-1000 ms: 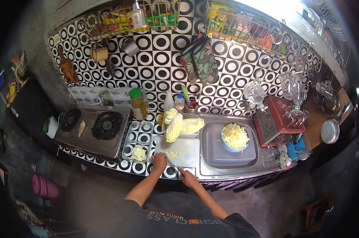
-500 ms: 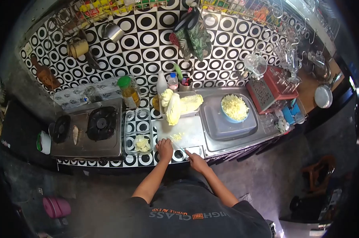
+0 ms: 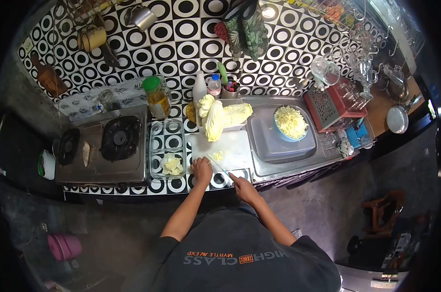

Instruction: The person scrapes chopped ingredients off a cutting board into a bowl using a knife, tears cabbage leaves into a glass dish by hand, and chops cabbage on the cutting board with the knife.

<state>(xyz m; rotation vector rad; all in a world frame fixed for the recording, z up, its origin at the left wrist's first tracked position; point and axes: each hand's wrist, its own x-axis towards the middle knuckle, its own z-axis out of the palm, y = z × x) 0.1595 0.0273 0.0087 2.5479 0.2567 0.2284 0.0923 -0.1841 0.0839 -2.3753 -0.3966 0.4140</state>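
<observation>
My right hand (image 3: 243, 189) grips the handle of a knife (image 3: 219, 165), its blade pointing up and left across the white cutting board (image 3: 237, 146). Beside the blade, on the board's left front corner, my left hand (image 3: 201, 170) rests with curled fingers; what lies under them is hidden. Thin strips of chopped cabbage (image 3: 218, 156) lie just past the blade. Behind the board, pale napa cabbages (image 3: 214, 121) are propped on a light box-shaped holder. To the left, a divided glass container (image 3: 152, 146) holds cut cabbage leaves (image 3: 172, 164) in its near part.
A blue bowl (image 3: 289, 138) heaped with shredded cabbage stands on an upturned grey tub (image 3: 274, 151) in the sink area at right. A two-burner stove (image 3: 101, 160) is at left. Bottles and a green-lidded jar (image 3: 156, 97) line the back; a red rack (image 3: 327, 107) stands far right.
The camera view has shifted, so the counter appears slightly higher in the picture. Both hands and the knife stay at nearly the same spot on the board.
</observation>
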